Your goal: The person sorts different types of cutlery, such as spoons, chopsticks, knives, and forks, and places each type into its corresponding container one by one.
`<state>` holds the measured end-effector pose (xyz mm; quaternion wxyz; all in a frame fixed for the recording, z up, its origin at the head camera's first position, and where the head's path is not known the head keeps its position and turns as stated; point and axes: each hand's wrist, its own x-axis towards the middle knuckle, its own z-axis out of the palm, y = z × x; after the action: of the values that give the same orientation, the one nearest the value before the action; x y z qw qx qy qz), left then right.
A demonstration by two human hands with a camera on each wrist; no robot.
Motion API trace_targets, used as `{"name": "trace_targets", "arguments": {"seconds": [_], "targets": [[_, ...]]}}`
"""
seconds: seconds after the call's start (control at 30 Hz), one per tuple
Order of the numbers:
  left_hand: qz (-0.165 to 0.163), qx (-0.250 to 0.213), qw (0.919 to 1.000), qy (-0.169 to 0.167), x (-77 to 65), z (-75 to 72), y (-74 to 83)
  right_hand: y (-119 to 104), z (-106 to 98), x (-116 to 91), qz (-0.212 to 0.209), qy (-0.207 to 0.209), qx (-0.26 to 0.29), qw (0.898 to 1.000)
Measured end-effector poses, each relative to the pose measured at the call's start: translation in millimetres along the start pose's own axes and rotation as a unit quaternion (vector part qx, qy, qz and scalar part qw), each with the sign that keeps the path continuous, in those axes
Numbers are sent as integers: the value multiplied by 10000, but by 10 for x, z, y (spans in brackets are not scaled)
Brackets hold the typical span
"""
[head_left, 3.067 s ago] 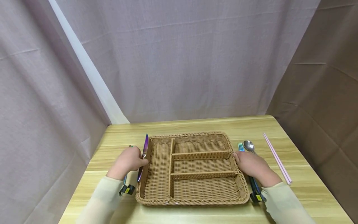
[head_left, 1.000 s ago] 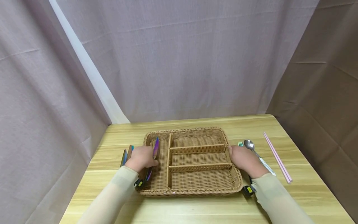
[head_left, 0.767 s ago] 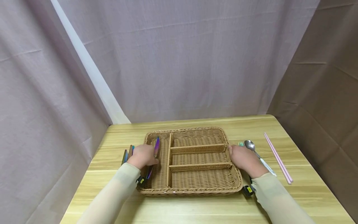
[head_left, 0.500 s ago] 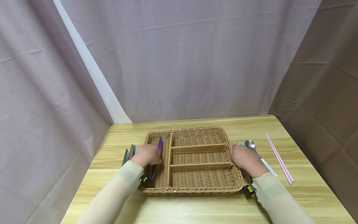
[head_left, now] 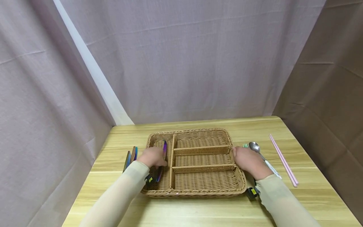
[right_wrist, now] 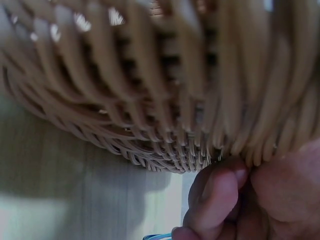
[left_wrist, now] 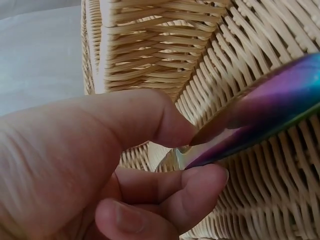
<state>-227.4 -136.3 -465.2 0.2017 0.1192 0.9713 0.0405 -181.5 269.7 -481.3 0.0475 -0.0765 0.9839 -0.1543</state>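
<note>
My left hand pinches a purple, rainbow-sheened table knife between thumb and fingers, over the long left compartment of a divided wicker basket. In the left wrist view the shiny knife slants across the woven floor, its narrow part between the fingertips. The knife points toward the far side. At the basket's right side my right hand grips the rim; in the right wrist view its fingers curl against the wicker wall.
Several dark, iridescent knives lie left of the basket, partly behind the left arm. To the right are a fork mostly hidden by the hand, a spoon with a pale handle, and pink chopsticks. Curtains hang around the wooden table.
My left hand has carried the knife rightward from the basket's left edge into the left compartment. The basket has shifted slightly away and left, with my right hand staying on its rim.
</note>
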Motion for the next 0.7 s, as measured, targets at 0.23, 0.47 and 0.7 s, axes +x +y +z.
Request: {"name": "trace_targets", "arguments": {"seconds": [0.23,0.47,0.7], "targets": [[78,-13,10000,40,30,53,-9,12,13,9,-84,24,-22,10000],[166,108,9997,110,51,89,-25,44,37,29,-142,65,-9,9999],[219,177,9995,125,56,91,-30,46,42,32,-155,9,3,9999]]}}
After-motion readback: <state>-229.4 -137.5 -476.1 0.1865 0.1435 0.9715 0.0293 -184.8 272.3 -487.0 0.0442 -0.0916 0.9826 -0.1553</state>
